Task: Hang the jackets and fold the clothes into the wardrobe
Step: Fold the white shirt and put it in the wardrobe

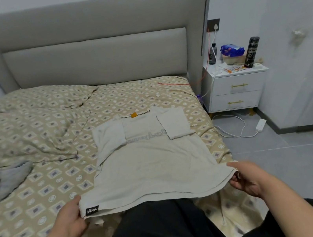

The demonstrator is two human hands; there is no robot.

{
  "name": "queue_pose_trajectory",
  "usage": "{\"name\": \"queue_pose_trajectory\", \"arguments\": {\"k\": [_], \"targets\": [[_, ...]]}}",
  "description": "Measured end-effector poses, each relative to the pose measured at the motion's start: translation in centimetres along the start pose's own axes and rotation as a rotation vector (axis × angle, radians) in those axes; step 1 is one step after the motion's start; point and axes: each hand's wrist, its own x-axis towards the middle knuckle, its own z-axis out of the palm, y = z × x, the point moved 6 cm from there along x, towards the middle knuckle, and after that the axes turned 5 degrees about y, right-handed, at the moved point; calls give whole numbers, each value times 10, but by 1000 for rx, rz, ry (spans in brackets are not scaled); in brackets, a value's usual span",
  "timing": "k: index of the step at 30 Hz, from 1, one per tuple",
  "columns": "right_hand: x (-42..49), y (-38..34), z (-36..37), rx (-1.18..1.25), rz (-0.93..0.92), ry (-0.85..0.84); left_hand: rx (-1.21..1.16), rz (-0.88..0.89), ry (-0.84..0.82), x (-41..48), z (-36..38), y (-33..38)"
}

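A cream T-shirt point(150, 160) lies flat on the patterned bed point(29, 129), collar toward the headboard, both short sleeves folded in over the chest. My left hand point(72, 215) pinches the hem's left corner beside a small black label. My right hand point(244, 178) pinches the hem's right corner. The hem is lifted slightly off the bed, above my black-clad knee. A crumpled grey garment point(2, 181) lies at the bed's left edge.
A grey padded headboard point(93, 46) backs the bed. To the right stands a white nightstand point(235, 88) with bottles, a blue bag and papers on top. White cables and a power strip point(260, 124) lie on the grey floor. A red cord point(172, 83) trails across the bed.
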Motion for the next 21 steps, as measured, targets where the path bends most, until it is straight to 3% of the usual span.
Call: {"name": "queue_pose_trajectory", "arguments": {"k": [2,5,10,14,17,21], "targets": [[-6,-8,-6,151,-5,4,106,-53,-18,-19,-6,9],[-16,-15,-3,336,2,-74,463,-147,-132,-48,-10,-1],[-21,-25,-3,336,-107,-87,677,-152,-58,-61,-39,-13],[-24,-34,-12,367,-192,-84,460,-9,16,-60,-47,6],[-25,-43,-13,301,-298,-112,219,199,47,-61,-45,36],[-34,-63,-14,100,-505,2,-87,268,-147,-69,-27,62]]}}
